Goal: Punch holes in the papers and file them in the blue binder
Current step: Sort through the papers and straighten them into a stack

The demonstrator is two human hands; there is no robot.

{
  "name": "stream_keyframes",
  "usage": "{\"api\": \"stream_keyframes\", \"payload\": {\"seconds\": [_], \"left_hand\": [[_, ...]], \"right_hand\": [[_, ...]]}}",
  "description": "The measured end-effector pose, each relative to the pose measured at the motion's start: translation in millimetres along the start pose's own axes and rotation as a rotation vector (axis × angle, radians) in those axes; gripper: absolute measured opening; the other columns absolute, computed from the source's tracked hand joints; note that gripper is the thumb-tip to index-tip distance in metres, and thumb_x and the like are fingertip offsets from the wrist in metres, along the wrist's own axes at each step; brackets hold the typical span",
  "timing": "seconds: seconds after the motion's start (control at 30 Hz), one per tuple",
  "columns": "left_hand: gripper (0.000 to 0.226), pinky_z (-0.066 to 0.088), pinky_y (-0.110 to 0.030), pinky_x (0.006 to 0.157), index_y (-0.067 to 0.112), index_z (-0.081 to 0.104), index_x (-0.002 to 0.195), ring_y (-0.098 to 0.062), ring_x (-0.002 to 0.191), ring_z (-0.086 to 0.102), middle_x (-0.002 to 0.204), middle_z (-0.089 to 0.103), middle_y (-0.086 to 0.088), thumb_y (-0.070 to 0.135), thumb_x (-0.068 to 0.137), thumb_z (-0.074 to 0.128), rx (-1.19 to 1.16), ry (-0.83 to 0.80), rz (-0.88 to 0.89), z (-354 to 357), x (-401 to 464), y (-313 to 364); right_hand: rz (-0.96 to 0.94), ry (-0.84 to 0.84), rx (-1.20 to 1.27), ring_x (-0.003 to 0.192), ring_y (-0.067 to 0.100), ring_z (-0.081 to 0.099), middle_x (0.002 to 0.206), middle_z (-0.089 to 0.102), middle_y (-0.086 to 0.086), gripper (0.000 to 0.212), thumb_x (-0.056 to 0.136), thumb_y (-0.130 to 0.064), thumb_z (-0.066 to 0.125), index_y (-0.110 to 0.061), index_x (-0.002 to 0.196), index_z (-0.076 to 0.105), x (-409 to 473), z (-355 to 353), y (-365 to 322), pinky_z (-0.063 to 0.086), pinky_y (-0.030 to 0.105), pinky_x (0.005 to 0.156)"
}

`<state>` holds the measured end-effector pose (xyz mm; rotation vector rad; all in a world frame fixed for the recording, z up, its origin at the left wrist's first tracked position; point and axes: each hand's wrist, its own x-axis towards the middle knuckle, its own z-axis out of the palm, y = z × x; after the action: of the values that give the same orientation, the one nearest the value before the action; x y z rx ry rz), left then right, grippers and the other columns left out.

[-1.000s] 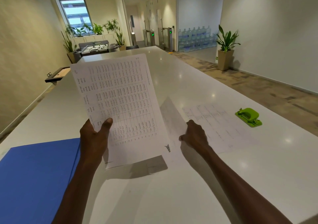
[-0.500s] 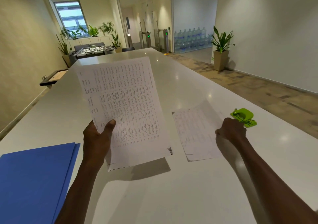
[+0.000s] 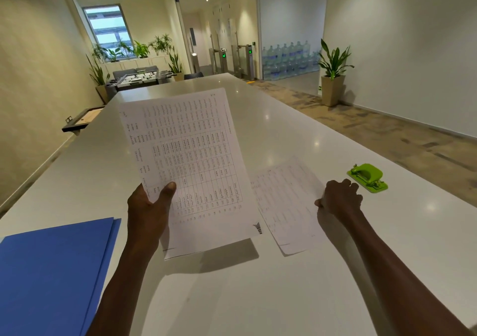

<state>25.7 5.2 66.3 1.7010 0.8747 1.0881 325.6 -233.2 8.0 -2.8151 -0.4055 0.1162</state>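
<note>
Paper sheets are showing in two lots: one printed sheet (image 3: 191,165) I am holding up in my left hand (image 3: 148,208), grip clamped on its lower left corner, long axis pointing away from me, and a small stack (image 3: 286,206) lying flat on the worktop (image 3: 284,297), angled. My right hand (image 3: 340,200) is pinching the stack's right edge. One blue binder (image 3: 51,279) is lying closed at my left; one green hole punch (image 3: 367,177) is sitting just beyond my right hand.
</note>
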Motion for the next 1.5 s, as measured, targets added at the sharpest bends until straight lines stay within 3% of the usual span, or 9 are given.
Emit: {"api": "stream_keyframes", "payload": {"seconds": [0.3,0.63,0.73,0.83,0.97,1.07,1.2,1.3,1.5], "left_hand": [[0.032,0.057,-0.045,0.076,0.025,0.055,0.118,-0.03,0.096,0.064,0.116,0.064,-0.002,0.029,0.089,0.066,0.003,-0.006,-0.016,-1,-3,-6],[0.039,0.054,-0.031,0.065,0.017,0.054,0.124,-0.027,0.092,0.065,0.117,0.064,-0.004,0.028,0.089,0.065,-0.006,0.017,0.012,-15,-4,-4],[0.037,0.053,-0.029,0.063,0.015,0.054,0.124,-0.026,0.091,0.064,0.117,0.063,-0.005,0.027,0.09,0.064,-0.005,0.024,0.017,-19,-5,-2],[0.036,0.053,-0.028,0.062,0.016,0.054,0.122,-0.025,0.087,0.064,0.116,0.064,-0.006,0.027,0.089,0.065,0.012,0.034,0.022,-22,-6,0],[0.037,0.053,-0.028,0.062,0.015,0.054,0.122,-0.026,0.086,0.064,0.115,0.064,-0.006,0.028,0.089,0.065,0.025,0.04,0.014,-23,-5,1],[0.035,0.051,-0.027,0.06,0.014,0.055,0.121,-0.026,0.085,0.063,0.115,0.064,-0.007,0.027,0.089,0.065,0.043,0.042,0.003,-22,-4,1],[0.034,0.05,-0.024,0.058,0.012,0.056,0.121,-0.022,0.085,0.062,0.115,0.064,-0.007,0.025,0.09,0.064,0.079,0.036,-0.015,-20,-2,-1],[0.033,0.05,-0.025,0.061,0.011,0.056,0.121,-0.024,0.09,0.061,0.118,0.063,-0.009,0.023,0.091,0.063,0.098,0.025,-0.031,-17,-2,-6],[0.032,0.047,-0.024,0.06,0.009,0.056,0.121,-0.024,0.09,0.057,0.121,0.063,-0.013,0.019,0.092,0.062,0.131,0.031,-0.067,-10,-2,-13]], "right_hand": [[0.09,-0.086,0.009,0.12,0.04,0.039,0.126,0.044,0.023,0.067,0.072,-0.039,0.08,-0.006,0.122,0.051,17,-7,-2,0.04,0.047,0.095],[-0.056,-0.13,0.023,0.104,0.038,0.057,0.111,0.062,0.018,0.054,0.066,-0.033,0.08,-0.005,0.106,0.057,33,-1,3,0.043,0.035,0.073],[-0.1,-0.173,0.008,0.111,0.038,0.05,0.118,0.056,0.013,0.063,0.055,-0.044,0.075,-0.016,0.108,0.058,55,13,13,0.042,0.041,0.081],[-0.126,-0.175,0.02,0.104,0.035,0.054,0.108,0.062,0.007,0.048,0.047,-0.044,0.078,-0.03,0.088,0.058,60,10,17,0.046,0.043,0.087],[-0.197,-0.086,0.133,0.086,0.028,0.059,0.089,0.061,0.004,0.033,0.055,-0.026,0.086,-0.019,0.08,0.066,24,-13,8,0.041,0.029,0.065],[-0.221,0.034,0.263,0.08,0.028,0.057,0.085,0.059,0.004,0.026,0.056,-0.016,0.083,-0.018,0.073,0.063,17,-13,10,0.035,0.029,0.06],[-0.276,0.169,0.379,0.072,0.031,0.061,0.072,0.064,0.006,0.022,0.057,-0.011,0.076,-0.021,0.063,0.058,9,-19,8,0.045,0.032,0.056],[-0.343,0.319,0.472,0.069,0.027,0.057,0.07,0.063,0.004,0.016,0.066,-0.012,0.074,-0.014,0.07,0.059,-3,-36,-1,0.045,0.034,0.058],[-0.439,0.363,0.665,0.077,0.018,0.05,0.081,0.058,0.0,0.01,0.084,-0.008,0.064,-0.011,0.084,0.055,-24,-90,-30,0.031,0.029,0.058]]}}
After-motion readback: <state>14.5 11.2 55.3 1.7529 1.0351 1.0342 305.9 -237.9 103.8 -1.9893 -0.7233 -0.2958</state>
